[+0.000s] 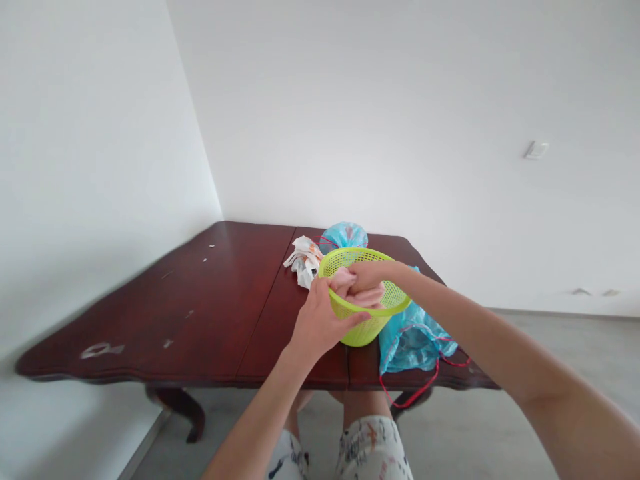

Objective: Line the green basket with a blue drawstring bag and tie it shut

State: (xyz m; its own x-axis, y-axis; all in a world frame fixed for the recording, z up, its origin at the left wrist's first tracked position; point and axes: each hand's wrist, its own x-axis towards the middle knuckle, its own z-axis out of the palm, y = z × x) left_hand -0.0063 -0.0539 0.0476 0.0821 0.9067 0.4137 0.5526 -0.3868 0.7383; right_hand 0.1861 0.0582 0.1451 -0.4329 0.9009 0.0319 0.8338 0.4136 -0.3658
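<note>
A lime-green plastic basket (361, 333) with mesh walls stands near the front edge of the table, to the right of its middle. My left hand (323, 319) grips its near left rim, thumb stretched along the front. Inside the basket lies soft pink cloth (367, 297). My right hand (365, 275) reaches in from the right, its fingers closed on the cloth and partly hidden by it. A blue translucent plastic bag (413, 343) with red drawstrings lies beside the basket, its strings hanging over the table's edge.
Behind the basket sit a filled blue bag (345, 235) and a crumpled white plastic bag (305, 260) with orange print. The dark red wooden table (200, 300) has white worn marks on its left. Walls rise behind it and at left; my legs are below the front edge.
</note>
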